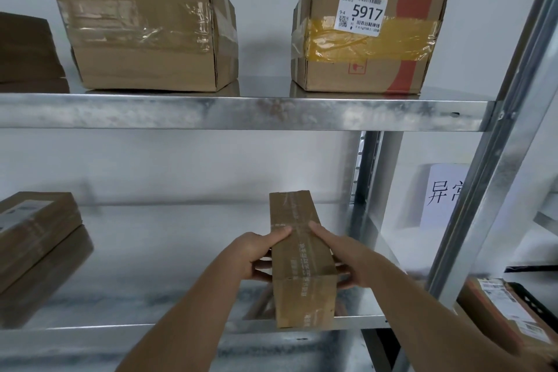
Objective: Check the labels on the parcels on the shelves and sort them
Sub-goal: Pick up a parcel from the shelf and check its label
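While your left hand (256, 254) grips one long side of the narrow parcel (299, 257) and your right hand (344, 260) grips the other, the parcel sits between them with its near end over the front edge of the lower shelf (90, 328). Your left thumb lies on the parcel's top face, with the fingers curled underneath; your right thumb also lies on top, just across a printed tape strip from the left one, with the fingers wrapped round the side. The parcel's far end points away from your hands toward the wall. Whether its underside rests on the shelf or is lifted off it, you cannot tell.

Well above your hands, on the upper shelf (241, 112), stands a box with a label (368, 30); the white label (360, 13) reads 5917 and lies over a band of yellow tape. Above and to the left of your left hand, on the same shelf, stands a plain box (142, 27) wrapped with clear tape. Further left, at the frame's edge, is a dark stack of parcels (27, 51).

Far to the left of your left hand, on the lower shelf, lies a flat parcel (33, 229). Up and to the right of your right hand, past the metal upright (489, 190), a white paper sign (444, 193) hangs with handwritten characters. Below your right forearm lies a labelled package (498, 308).
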